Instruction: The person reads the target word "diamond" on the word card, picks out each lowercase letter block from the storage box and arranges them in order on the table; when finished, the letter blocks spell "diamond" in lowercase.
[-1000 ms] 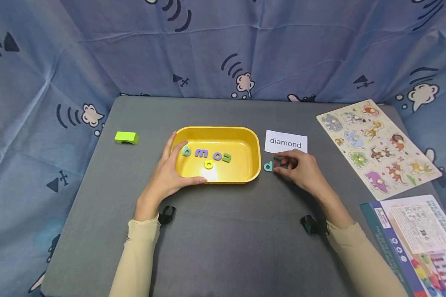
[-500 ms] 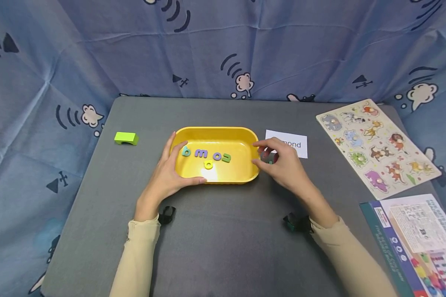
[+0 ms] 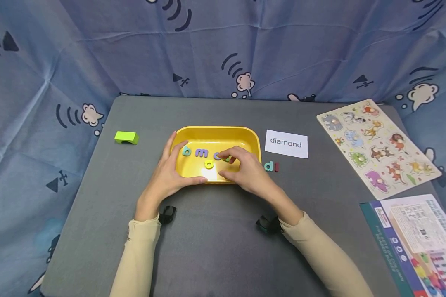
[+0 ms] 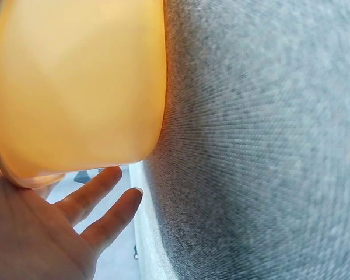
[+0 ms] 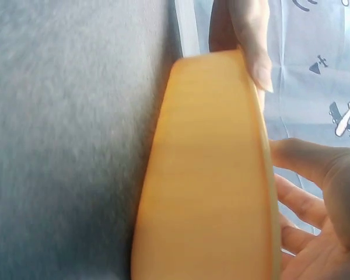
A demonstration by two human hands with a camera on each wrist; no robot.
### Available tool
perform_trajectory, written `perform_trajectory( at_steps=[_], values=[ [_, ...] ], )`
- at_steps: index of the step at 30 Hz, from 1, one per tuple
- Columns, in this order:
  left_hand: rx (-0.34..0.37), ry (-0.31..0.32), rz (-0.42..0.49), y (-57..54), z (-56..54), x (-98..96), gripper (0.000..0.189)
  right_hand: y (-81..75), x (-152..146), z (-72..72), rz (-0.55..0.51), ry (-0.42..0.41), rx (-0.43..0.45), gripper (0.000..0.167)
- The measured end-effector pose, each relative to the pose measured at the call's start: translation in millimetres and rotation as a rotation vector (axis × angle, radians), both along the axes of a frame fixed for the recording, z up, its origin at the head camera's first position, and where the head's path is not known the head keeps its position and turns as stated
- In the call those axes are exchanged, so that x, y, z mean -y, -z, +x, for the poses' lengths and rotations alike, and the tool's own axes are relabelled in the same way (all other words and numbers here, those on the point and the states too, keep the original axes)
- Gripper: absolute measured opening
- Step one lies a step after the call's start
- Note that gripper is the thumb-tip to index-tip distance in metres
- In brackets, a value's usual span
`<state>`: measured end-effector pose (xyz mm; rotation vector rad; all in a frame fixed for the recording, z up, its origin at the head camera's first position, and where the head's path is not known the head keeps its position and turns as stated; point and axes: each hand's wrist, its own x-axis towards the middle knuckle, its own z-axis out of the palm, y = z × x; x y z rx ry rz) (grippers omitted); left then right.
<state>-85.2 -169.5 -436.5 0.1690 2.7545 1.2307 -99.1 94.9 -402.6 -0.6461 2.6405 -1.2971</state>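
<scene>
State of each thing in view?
Yellow tray: upright, letters loose inside
Left hand: gripping tray's left end
Right hand: over tray, thumb and fingers apart
Word card: face up, readable
Teal d, red letter: side by side, outside tray
Green block: arch opening down
Puzzle board: picture side up
Printed package: lying flat
</scene>
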Motion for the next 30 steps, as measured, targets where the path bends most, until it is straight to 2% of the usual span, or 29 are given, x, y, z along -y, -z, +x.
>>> perform_trajectory(
  at_steps=[4, 11, 15, 25, 30],
  values=[
    [-0.003, 0.002, 0.006, 0.1, 0.6, 0.6, 0.119, 1.9, 9.4, -2.3, 0.019, -0.021, 0.025, 0.043],
    [-0.024, 0.005, 0.007, 1.6, -0.3, 1.2, 0.118, 5.3, 17.2, -11.6, 0.023, -0.011, 0.039, 0.041],
    [-0.029, 0.005, 0.005, 2.5, 0.0, 1.9, 0.118, 8.7, 22.5, -18.9, 0.068, -0.028, 0.059, 0.04],
    [-0.025, 0.008, 0.016, 1.9, 0.9, 2.8, 0.117, 18.6, 35.8, -37.3, 0.163, -0.118, 0.088, 0.035],
    [-0.021, 0.01, 0.011, 1.5, 0.0, 2.6, 0.117, 24.5, 37.4, -44.1, 0.134, -0.198, 0.052, 0.04]
  ],
)
